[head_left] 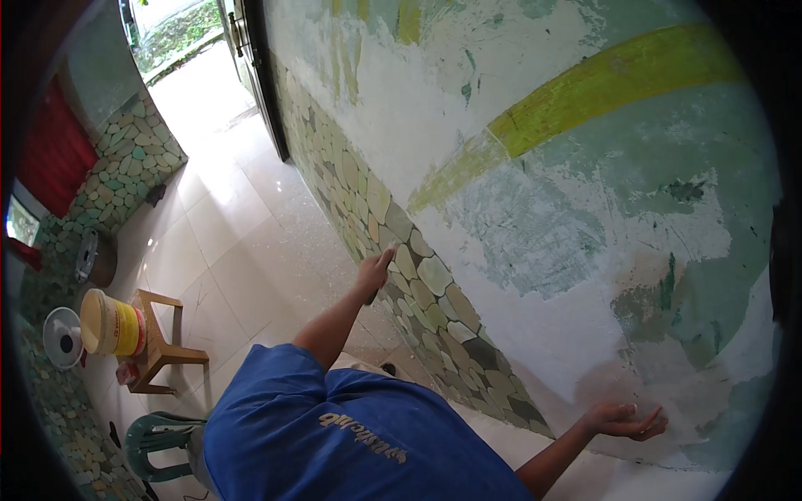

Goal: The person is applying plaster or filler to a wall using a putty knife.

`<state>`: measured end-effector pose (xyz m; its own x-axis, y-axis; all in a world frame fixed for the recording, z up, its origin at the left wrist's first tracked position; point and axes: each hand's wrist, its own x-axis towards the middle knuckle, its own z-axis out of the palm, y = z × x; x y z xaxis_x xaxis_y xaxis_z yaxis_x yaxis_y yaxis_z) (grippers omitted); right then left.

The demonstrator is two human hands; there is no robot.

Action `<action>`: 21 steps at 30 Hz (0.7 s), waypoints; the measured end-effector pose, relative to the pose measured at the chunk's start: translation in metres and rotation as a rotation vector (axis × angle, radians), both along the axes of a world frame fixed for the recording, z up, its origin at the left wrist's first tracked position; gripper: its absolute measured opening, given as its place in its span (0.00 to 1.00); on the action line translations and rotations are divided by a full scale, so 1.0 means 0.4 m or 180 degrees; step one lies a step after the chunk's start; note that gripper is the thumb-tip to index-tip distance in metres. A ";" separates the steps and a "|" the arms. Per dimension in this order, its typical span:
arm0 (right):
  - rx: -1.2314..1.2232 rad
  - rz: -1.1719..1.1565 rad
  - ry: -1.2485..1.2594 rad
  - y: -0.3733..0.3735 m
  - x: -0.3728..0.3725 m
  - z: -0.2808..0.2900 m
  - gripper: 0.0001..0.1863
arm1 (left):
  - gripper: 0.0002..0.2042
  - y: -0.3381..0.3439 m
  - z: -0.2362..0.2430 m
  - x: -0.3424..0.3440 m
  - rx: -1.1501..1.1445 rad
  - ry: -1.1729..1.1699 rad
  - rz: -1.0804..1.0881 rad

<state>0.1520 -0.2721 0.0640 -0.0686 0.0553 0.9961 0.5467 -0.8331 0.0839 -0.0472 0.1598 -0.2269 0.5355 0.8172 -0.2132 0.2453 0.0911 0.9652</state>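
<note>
My left hand (373, 274) is closed round a thin, dark hand tool (369, 298), held in front of the stone-clad lower wall (434, 275). Most of the tool is hidden in my fist, so its exact kind does not show. Off to the right, my right hand (625, 420) is turned palm up beside the painted wall (576, 351). Its fingers are apart and slightly bent, and nothing shows in it. White filler patches cover much of the green paint, and a yellow-green band (610, 83) curves across the upper part.
On the left, a white and yellow bucket (109, 324) stands on a brown plastic stool (167, 356). A green plastic chair (150, 434) is nearer me. A metal pot (97, 259) sits by the far-left wall. An open door (255, 75) leads outside beyond the tiled floor (221, 242).
</note>
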 end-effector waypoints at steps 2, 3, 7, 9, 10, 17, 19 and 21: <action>0.0029 -0.0013 0.0016 -0.003 0.000 -0.001 0.25 | 0.27 -0.039 -0.050 -0.018 -0.0430 0.0194 0.0102; 0.0024 0.0024 0.0034 -0.004 -0.001 0.000 0.25 | 0.27 -0.032 -0.063 0.003 -0.0417 0.0178 0.0093; -0.0072 0.0130 0.0012 0.014 0.001 0.006 0.24 | 0.29 0.062 -0.023 0.132 0.3103 -0.0694 0.0544; -0.0090 0.0023 0.0009 -0.016 -0.001 -0.004 0.24 | 0.28 0.049 0.113 0.166 -0.0124 -0.0511 -0.0174; -0.0077 0.0012 0.0005 -0.012 -0.004 -0.007 0.24 | 0.28 0.051 0.124 0.156 -0.0128 -0.0508 -0.0173; -0.0073 0.0033 -0.0038 0.004 -0.003 0.006 0.24 | 0.33 0.045 0.021 0.036 0.0014 -0.0162 0.0009; -0.0061 -0.0005 -0.0021 0.002 -0.002 0.003 0.24 | 0.33 -0.006 -0.026 0.024 -0.0228 0.0294 0.0096; -0.0061 0.0065 -0.0033 0.013 -0.001 0.011 0.23 | 0.33 -0.018 -0.059 0.067 -0.0076 0.0198 0.0220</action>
<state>0.1517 -0.2670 0.0682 -0.0802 0.0730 0.9941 0.5625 -0.8200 0.1056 -0.0203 0.1526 -0.2505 0.4631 0.8460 -0.2642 0.2969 0.1328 0.9456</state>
